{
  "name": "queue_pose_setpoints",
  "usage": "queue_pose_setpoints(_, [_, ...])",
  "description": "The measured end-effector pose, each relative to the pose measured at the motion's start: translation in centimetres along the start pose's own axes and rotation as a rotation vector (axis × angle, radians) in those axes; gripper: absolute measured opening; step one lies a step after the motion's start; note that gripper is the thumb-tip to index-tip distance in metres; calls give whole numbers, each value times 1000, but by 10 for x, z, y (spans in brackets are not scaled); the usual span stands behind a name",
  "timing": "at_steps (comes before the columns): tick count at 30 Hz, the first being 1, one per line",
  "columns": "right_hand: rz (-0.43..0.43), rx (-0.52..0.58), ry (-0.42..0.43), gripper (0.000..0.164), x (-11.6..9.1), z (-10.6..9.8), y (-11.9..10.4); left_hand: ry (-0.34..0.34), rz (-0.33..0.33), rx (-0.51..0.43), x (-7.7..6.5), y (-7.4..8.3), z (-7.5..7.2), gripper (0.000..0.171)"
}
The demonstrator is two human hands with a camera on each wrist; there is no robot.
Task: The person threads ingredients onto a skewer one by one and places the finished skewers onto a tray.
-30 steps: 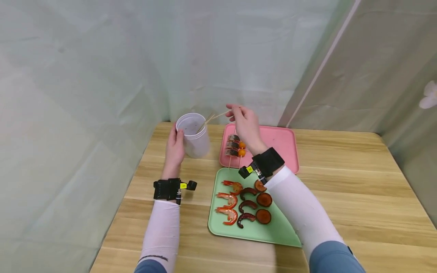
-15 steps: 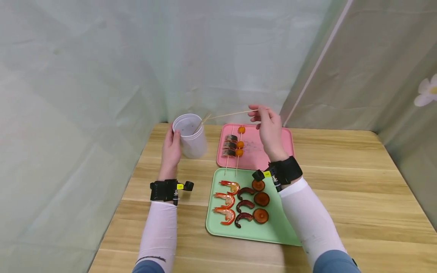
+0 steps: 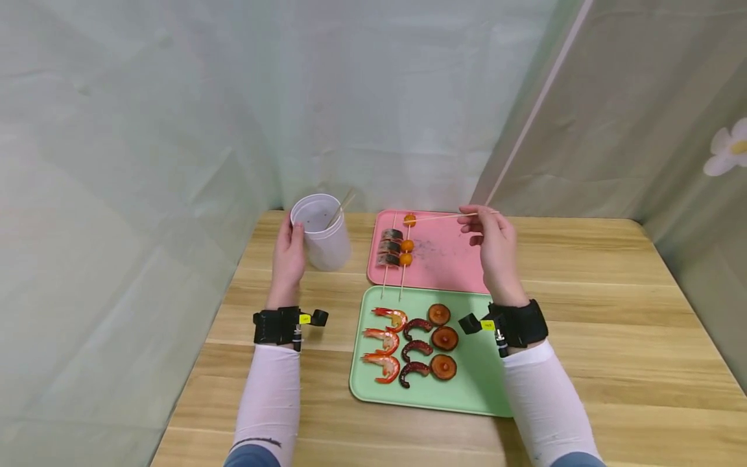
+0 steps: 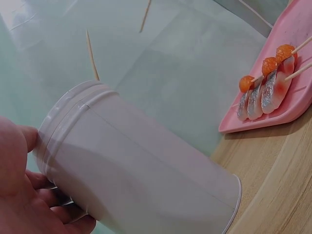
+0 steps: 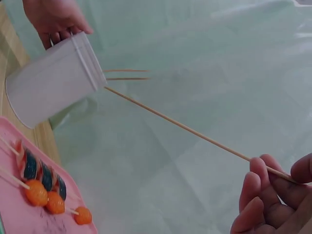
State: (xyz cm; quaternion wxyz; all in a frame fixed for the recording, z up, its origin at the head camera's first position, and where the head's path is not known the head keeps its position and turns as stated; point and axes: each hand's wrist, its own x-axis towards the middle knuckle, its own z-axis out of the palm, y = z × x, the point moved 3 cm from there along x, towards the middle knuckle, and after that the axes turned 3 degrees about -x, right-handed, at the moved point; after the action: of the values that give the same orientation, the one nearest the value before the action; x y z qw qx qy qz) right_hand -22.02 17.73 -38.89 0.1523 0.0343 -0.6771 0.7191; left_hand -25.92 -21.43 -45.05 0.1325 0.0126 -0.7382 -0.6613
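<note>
My left hand (image 3: 286, 256) grips the side of a white plastic tub (image 3: 329, 250) near its rim, thumb by the lip. Thin bamboo skewers (image 5: 127, 78) stick out of its mouth. Between thumb and fingers, my right hand (image 3: 496, 246) pinches a single bamboo skewer (image 5: 180, 125), held above the pink tray (image 3: 449, 256) and pointing left toward the tub. Two loaded skewers lie on that tray: one with silvery-skinned fish pieces (image 3: 389, 248), the other with orange balls (image 3: 406, 246). Their bare ends reach past the tray's near edge.
Nearer me, a green tray (image 3: 481, 376) carries rows of shrimp (image 3: 382, 342), dark red curled tentacle-like pieces (image 3: 417, 351) and brown mushroom caps (image 3: 445, 338). Both trays rest on a wooden table (image 3: 618, 324). A pale curtain (image 3: 379, 97) hangs right behind the table.
My right hand has moved right and slightly down, drawing the skewer out and away from the tub over the pink tray. My left hand keeps its grip on the tub.
</note>
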Motion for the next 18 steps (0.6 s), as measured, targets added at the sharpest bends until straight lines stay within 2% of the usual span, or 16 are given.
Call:
queue_pose_setpoints(10, [80,42,20,43,-25,-31,14,-30,1,38,-2,1,-2,64])
queue_pose_setpoints(18, [100,-19,-22,45,-36,-42,16,-59,-8,24,-1,-1,-4,62])
